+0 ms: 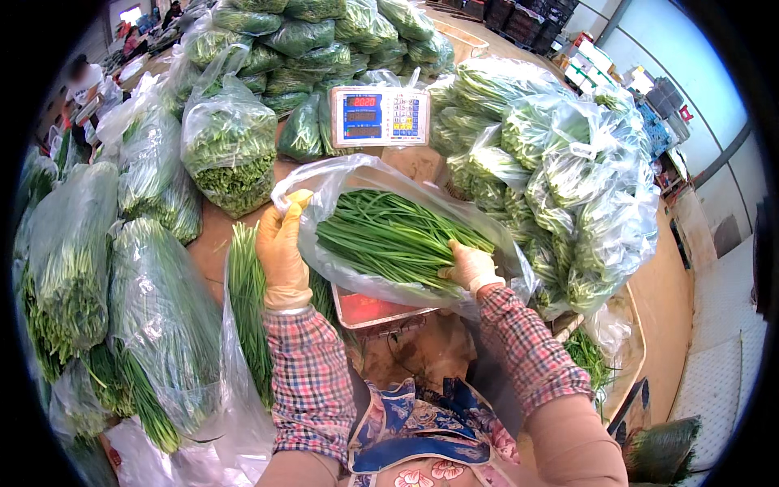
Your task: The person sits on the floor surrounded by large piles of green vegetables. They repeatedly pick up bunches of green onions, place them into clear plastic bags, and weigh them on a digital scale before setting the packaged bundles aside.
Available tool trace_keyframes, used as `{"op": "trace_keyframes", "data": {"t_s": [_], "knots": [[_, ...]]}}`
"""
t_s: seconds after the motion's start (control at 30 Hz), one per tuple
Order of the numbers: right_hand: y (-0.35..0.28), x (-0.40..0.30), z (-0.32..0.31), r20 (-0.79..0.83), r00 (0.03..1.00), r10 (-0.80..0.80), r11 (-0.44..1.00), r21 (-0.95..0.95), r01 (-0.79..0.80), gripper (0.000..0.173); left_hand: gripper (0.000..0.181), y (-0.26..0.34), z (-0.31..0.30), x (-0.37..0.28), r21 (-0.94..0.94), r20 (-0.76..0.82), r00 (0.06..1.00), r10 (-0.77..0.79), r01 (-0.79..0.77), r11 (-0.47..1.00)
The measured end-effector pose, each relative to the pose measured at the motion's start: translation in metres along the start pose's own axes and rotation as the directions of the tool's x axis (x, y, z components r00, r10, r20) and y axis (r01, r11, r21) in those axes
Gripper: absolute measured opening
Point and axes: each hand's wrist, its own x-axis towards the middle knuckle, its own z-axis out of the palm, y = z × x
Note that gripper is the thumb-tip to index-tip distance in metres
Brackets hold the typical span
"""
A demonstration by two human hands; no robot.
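Observation:
My left hand (283,249), in a pale yellow glove, pinches the rim of a clear plastic bag (316,170) and holds its mouth up. My right hand (471,266), also gloved, grips a bundle of long green garlic chives (389,234) lying inside that bag. Bag and bundle rest over the red pan of a weighing scale (371,307), which they mostly hide. Behind the bag stands the scale's display and keypad (380,117), with lit red digits. Close by my left forearm, loose chives (248,304) lie on plastic film.
Bagged greens are stacked at the back (316,42) and piled on the right (566,164). More filled bags (164,316) crowd the left side. A person (88,91) is at the far left. Loose green scraps (587,359) lie low on the right.

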Motion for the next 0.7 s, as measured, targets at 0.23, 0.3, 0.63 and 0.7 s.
{"op": "trace_keyframes", "data": {"t_s": [0.23, 0.3, 0.63, 0.7], "knots": [[-0.012, 0.011, -0.019, -0.260, 0.946, -0.193, 0.962, -0.239, 0.131, 0.019, 0.016, -0.001, -0.011, -0.006, -0.054, -0.046, 0.999, -0.005, 0.003, 0.999], [0.010, 0.027, -0.014, -0.577, 0.776, -0.255, 0.964, -0.092, 0.249, 0.022, 0.015, -0.006, -0.010, -0.004, -0.070, -0.030, 1.000, -0.007, 0.005, 0.998], [0.001, -0.057, -0.148, -0.264, 0.959, 0.104, 0.351, 0.912, 0.213, 0.017, 0.015, -0.022, -0.014, -0.003, -0.072, -0.040, 0.997, -0.059, 0.056, 0.996], [0.016, -0.075, -0.180, -0.491, 0.854, 0.169, 0.207, 0.865, 0.457, 0.017, 0.015, -0.032, -0.013, -0.002, -0.104, -0.033, 0.997, -0.073, 0.070, 0.992]]}}
